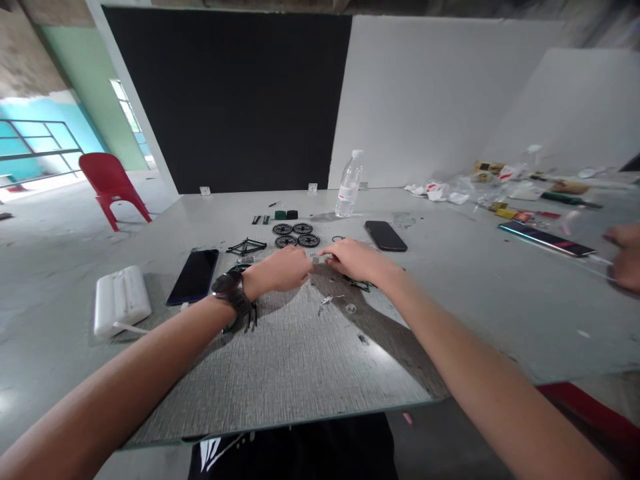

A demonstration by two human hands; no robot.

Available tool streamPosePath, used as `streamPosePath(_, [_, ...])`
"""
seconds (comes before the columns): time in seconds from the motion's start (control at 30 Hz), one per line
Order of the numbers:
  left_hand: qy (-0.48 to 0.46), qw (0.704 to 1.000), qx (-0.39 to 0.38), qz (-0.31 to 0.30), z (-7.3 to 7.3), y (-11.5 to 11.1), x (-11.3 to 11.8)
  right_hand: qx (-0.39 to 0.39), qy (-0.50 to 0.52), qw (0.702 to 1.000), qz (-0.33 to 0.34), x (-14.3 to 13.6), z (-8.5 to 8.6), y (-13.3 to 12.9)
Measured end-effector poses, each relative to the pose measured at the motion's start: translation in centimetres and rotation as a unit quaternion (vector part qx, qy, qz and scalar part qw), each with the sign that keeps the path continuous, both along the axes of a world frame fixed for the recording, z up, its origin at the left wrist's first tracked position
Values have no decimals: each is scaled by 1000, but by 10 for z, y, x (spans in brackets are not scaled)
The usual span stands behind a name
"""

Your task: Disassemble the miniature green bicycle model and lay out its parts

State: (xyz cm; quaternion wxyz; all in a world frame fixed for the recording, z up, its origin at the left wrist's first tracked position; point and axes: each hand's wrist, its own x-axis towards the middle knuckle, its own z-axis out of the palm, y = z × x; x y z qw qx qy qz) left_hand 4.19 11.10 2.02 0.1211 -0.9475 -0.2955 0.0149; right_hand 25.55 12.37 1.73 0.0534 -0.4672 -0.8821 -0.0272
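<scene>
Above the middle of the table (pixel 270 373), my left hand (pixel 286 268) and my right hand (pixel 349 259) almost meet, fingers bent. Between their fingertips lies a small clear part (pixel 315 259); whether either hand grips it is hard to tell. Just beyond them sit several black spoked wheels (pixel 309 240). A dark miniature frame (pixel 246 246) lies to the left, and another dark part (pixel 359 284) shows under my right forearm. Nearer to me are a shiny metallic part (pixel 327 303) and a small clear disc (pixel 351 309). More dark pieces lie partly hidden under my left wrist.
At the left lie a phone (pixel 194 277) and a white power bank (pixel 121 301) with a cable. Another phone (pixel 385 236) and a bottle (pixel 349 185) stand beyond my right hand. Packaging, tools and a phone (pixel 546 239) lie right, near another person's hand (pixel 625 257).
</scene>
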Motion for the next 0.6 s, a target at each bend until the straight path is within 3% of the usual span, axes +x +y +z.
streamPosePath(0.6, [-16,999,43,-4,-3,-5,3,-3,-1,1000,-20,-3,4,-9])
